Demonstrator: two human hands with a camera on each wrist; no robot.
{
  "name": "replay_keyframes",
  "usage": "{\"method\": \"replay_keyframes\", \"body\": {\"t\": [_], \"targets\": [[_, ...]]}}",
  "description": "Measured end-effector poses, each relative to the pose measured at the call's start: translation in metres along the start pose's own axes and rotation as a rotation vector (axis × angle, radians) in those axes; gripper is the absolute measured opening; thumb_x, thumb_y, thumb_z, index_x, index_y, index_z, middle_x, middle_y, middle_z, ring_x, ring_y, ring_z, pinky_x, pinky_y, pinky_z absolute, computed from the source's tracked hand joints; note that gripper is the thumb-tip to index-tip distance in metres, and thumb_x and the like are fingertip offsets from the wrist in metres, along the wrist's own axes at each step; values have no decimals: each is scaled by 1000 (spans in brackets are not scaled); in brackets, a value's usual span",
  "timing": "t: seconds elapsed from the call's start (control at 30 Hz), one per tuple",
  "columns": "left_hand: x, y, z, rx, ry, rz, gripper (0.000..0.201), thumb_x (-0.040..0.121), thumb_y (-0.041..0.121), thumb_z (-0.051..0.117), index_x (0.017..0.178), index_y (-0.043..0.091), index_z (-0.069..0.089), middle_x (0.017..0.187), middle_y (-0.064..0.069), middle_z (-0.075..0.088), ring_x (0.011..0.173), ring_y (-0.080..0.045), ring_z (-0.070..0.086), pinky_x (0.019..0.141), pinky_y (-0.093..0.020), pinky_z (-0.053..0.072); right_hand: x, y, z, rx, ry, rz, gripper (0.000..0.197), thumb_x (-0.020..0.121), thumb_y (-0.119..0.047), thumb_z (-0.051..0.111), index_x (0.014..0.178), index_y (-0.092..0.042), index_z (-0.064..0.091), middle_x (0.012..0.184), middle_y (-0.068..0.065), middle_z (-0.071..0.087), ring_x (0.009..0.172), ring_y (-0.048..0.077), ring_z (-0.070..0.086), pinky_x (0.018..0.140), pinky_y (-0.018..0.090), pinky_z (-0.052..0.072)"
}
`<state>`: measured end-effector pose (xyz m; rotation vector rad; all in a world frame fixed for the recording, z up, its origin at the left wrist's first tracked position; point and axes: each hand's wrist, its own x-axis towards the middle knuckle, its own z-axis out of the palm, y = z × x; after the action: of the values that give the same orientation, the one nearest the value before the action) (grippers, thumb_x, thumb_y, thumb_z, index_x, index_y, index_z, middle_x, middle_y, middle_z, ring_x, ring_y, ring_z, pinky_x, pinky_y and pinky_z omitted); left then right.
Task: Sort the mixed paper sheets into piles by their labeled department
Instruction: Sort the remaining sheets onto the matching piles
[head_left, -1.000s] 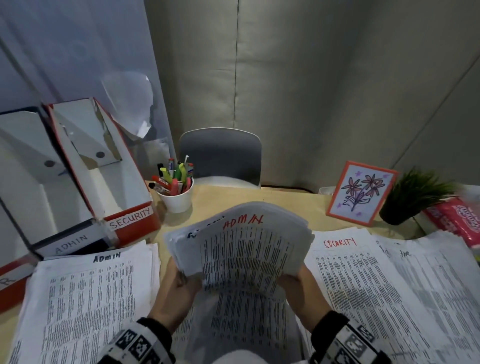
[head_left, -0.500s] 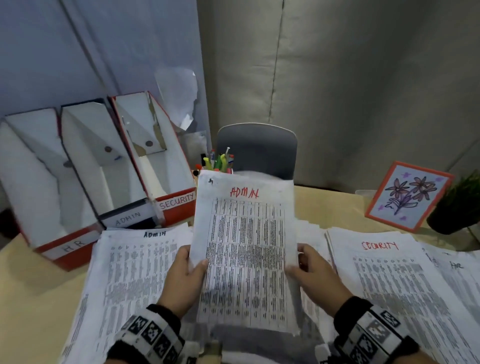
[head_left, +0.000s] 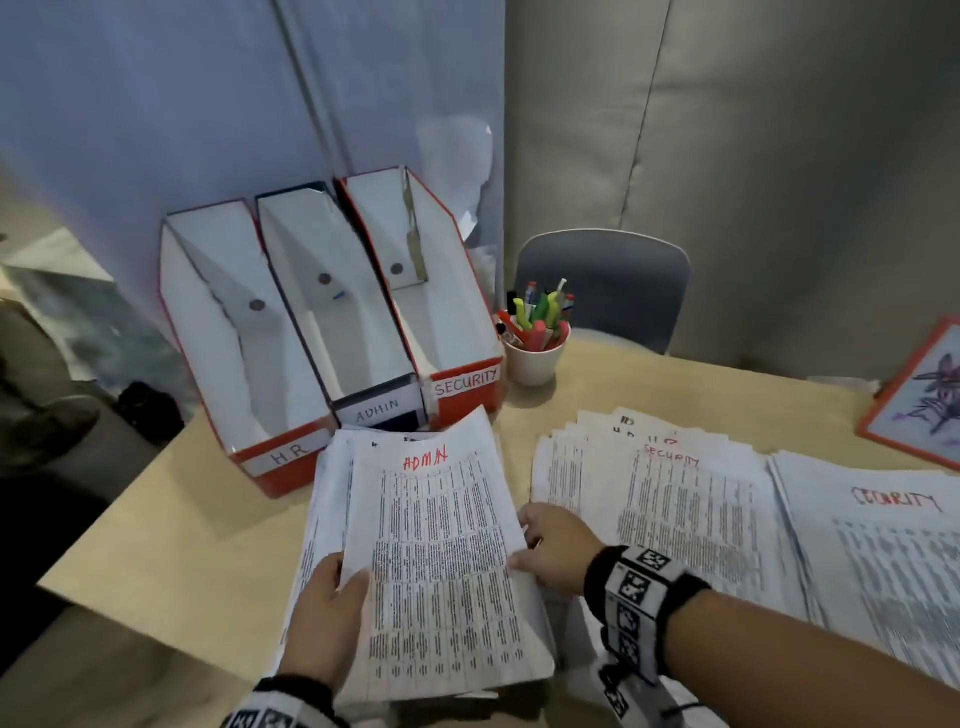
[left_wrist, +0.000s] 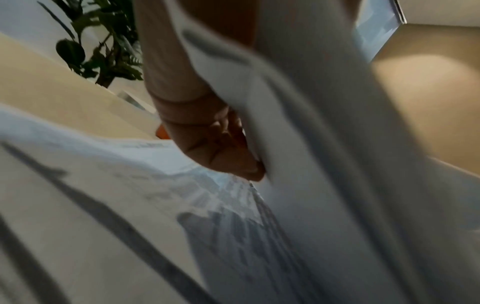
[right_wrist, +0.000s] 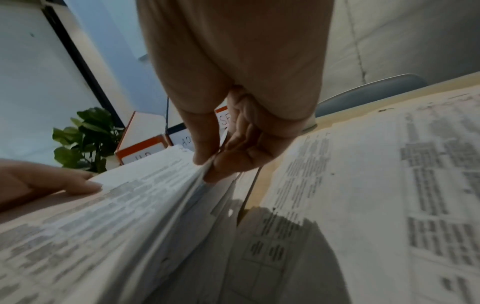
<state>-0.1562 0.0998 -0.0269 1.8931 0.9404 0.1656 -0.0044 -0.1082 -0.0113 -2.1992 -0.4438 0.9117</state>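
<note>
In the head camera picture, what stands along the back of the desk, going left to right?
HR file box → ADMIN file box → SECURITY file box → white cup of pens and markers → orange-framed flower drawing.

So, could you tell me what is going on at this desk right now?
A person is sorting printed sheets by department. Both hands hold a stack topped by a sheet marked ADMIN: the left hand grips its left edge, and the right hand pinches its right edge. More sheets lie beneath it. To the right lie two spreads of paper labelled SECURITY. Three file boxes labelled HR, ADMIN and SECURITY stand behind, with no sheets visible inside.
</note>
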Motion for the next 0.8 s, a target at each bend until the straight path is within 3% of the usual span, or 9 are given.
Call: {"method": "replay_keyframes", "body": {"t": [0.07,0.13,0.27,0.37,0.43,0.5,0.6,0.7,0.8], "targets": [[13,-9,-11,33,38,-26,12,91,15,56,101,14,63,95,-2,68,92,-27,62,83,-40,49,5,-9,8,-30,11,12,30,84,-23,69,109,-21,53,86,-9,54,89,16,55,79,26,46],[25,-17,-18,75,42,-84,13,89,18,57,100,14,62,93,-5,69,87,-27,62,81,-40,50,7,-15,13,-70,-13,48,47,88,-28,64,129,-16,47,103,0,57,93,17,54,79,26,43],[37,-26,-24,239,-100,-181,20,85,27,56,99,15,63,82,-6,69,73,-27,64,71,-36,53,3,-10,15,-100,-44,107,58,92,-29,56,143,-12,36,131,10,53,115,25,54,93,32,45],[33,-19,-31,237,-115,-186,36,83,27,58,115,12,62,102,-9,70,91,-27,64,84,-36,49,-5,0,4,-60,-13,116,55,92,-25,55,143,-16,38,123,5,59,103,18,58,77,19,46],[31,-8,-36,254,-84,-137,47,87,17,60,132,6,51,125,-16,59,111,-31,57,90,-38,45,-16,10,-11,-3,46,118,48,92,-22,55,138,-18,45,109,-1,61,85,9,58,62,12,42],[30,12,-37,301,-66,-23,48,89,12,61,135,3,48,131,-18,54,114,-32,55,85,-36,46,-30,27,-28,64,133,149,41,92,-21,55,133,-18,51,104,-3,61,75,6,57,58,13,42],[32,48,-25,362,-84,168,39,89,17,63,126,9,56,120,-10,61,99,-23,59,82,-35,45,-52,63,-54,123,272,254,36,92,-19,54,127,-15,55,111,-1,62,87,10,61,66,16,46],[32,83,7,297,-219,255,20,89,20,63,109,22,61,100,2,65,85,-15,61,71,-28,45,-78,99,-79,216,407,396,34,92,-15,53,125,-13,56,116,4,61,89,12,61,73,20,50],[30,104,55,230,-394,278,15,88,17,64,97,29,61,88,2,68,82,-17,66,78,-38,54,-98,142,-95,292,491,527,37,89,-14,54,126,-9,54,115,8,60,97,21,61,80,27,48]]}}
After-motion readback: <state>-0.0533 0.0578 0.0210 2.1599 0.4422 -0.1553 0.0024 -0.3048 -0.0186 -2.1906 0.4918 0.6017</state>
